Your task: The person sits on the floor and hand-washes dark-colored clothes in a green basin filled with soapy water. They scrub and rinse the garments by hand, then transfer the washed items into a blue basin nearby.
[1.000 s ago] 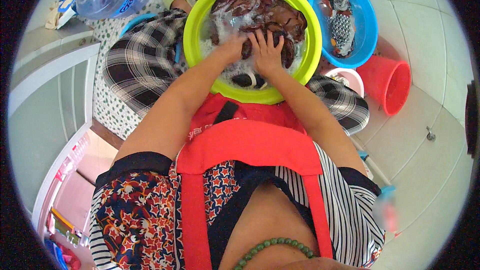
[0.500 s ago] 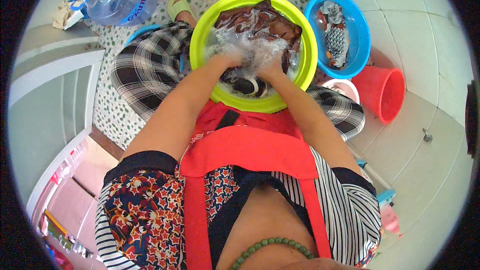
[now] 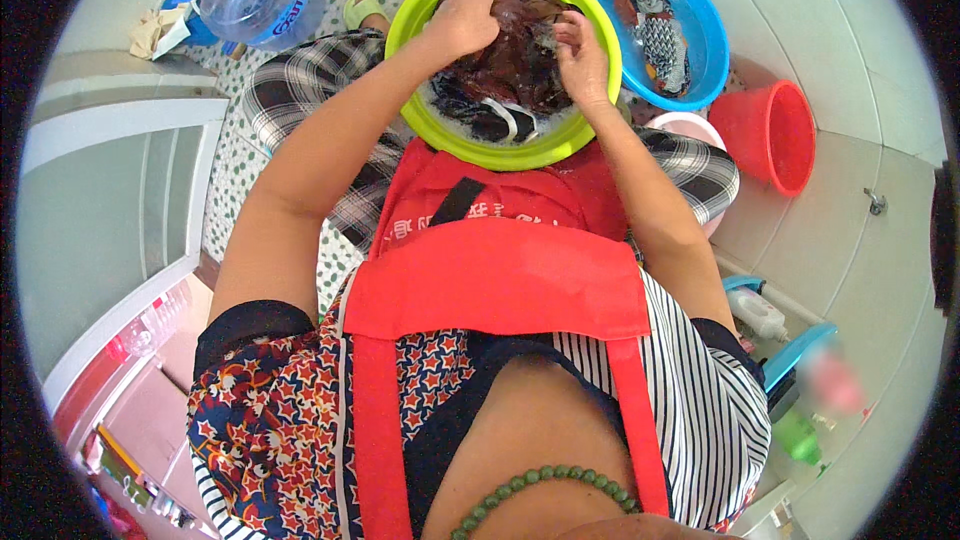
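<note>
A lime-green basin [image 3: 403, 28] stands in front of my lap. Wet dark-brown cloth [image 3: 520, 55] is bunched up inside it, with black fabric [image 3: 480, 120] and a white strap-like strip [image 3: 512, 118] at its near side. Thin suds show along the near inner wall. My left hand [image 3: 467, 22] is closed on the brown cloth at the basin's far left. At the right side, my right hand [image 3: 583, 60] has its fingers curled over the cloth's edge; part of that grip is hidden. The cloth spans the gap between both hands.
Right of the basin are a blue basin [image 3: 718, 45] holding wet patterned cloth [image 3: 662, 45], a red bucket [image 3: 745, 135] and a pinkish-white container [image 3: 690, 123]. A large clear water bottle [image 3: 255, 0] lies far left. Bottles [image 3: 757, 315] stand along the right wall.
Both hands have come up out of the suds and moved apart, onto the brown cloth. Foam that covered the middle is mostly gone from sight. The view has shifted, so the basin sits higher.
</note>
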`<state>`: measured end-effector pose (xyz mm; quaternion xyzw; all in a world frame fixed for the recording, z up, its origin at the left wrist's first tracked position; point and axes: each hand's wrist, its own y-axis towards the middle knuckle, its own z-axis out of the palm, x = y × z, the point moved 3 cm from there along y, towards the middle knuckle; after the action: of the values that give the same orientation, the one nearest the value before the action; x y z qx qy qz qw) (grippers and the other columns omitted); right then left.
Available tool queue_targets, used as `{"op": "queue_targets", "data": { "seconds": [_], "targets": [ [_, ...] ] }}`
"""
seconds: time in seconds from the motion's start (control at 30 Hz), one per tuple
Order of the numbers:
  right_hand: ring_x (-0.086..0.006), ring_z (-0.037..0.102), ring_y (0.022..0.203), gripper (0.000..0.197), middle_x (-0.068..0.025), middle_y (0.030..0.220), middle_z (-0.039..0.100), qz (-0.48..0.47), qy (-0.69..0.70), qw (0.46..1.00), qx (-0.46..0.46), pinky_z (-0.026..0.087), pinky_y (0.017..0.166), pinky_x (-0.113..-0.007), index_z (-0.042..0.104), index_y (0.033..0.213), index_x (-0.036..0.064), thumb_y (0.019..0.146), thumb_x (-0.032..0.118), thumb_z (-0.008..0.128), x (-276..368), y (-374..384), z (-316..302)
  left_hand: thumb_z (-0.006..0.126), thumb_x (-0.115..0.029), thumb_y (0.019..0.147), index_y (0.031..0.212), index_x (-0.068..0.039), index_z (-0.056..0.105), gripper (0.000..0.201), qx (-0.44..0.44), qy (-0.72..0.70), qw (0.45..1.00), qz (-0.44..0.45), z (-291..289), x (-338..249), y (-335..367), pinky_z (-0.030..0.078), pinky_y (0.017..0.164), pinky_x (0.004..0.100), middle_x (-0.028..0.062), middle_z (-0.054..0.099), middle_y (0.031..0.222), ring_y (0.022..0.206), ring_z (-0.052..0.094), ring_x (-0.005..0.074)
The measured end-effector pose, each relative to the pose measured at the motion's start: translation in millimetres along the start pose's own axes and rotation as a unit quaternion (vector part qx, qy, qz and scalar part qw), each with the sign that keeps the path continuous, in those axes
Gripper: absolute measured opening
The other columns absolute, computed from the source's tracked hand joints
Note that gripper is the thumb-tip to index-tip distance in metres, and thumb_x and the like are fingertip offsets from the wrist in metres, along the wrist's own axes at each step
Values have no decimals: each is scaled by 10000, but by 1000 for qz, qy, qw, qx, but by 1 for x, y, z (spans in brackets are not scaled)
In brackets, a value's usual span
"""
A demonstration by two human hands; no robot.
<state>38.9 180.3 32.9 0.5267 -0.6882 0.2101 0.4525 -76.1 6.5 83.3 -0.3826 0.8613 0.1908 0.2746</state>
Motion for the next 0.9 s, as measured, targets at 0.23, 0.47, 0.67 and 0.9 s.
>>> {"op": "queue_targets", "data": {
  "seconds": [0.23,0.47,0.67,0.9],
  "targets": [
    [-157,598,877,519,-83,1021,623,61,126,990,-21,485,808,-282,496,1169,51,704,-170,429,15,-10,-49,658,-282,760,1202,-21,516,532,-20,-81,995,-62,-86,-103,32,421,930,400,254,564,1158,1109,522,386],
    [-200,564,1048,617,-111,1142,593,71,219,973,-13,439,916,-294,446,1239,56,669,-176,426,39,-13,-60,531,-127,712,897,62,631,283,-173,-221,957,74,-172,-177,44,470,713,382,254,633,794,783,623,349],
    [-270,355,1298,800,-146,1408,360,27,245,969,28,315,1049,-404,254,1407,132,699,-32,591,74,-12,-77,526,-53,697,803,110,592,205,-173,-173,939,243,-203,-210,60,445,591,336,178,596,699,672,586,213],
    [-321,267,1348,1069,-176,1471,241,5,227,974,25,271,1074,-451,136,1452,123,645,195,834,84,-5,-72,524,-11,700,772,92,599,146,-103,-458,880,73,-197,-216,67,433,560,325,104,565,700,645,558,194]
  ]
}}
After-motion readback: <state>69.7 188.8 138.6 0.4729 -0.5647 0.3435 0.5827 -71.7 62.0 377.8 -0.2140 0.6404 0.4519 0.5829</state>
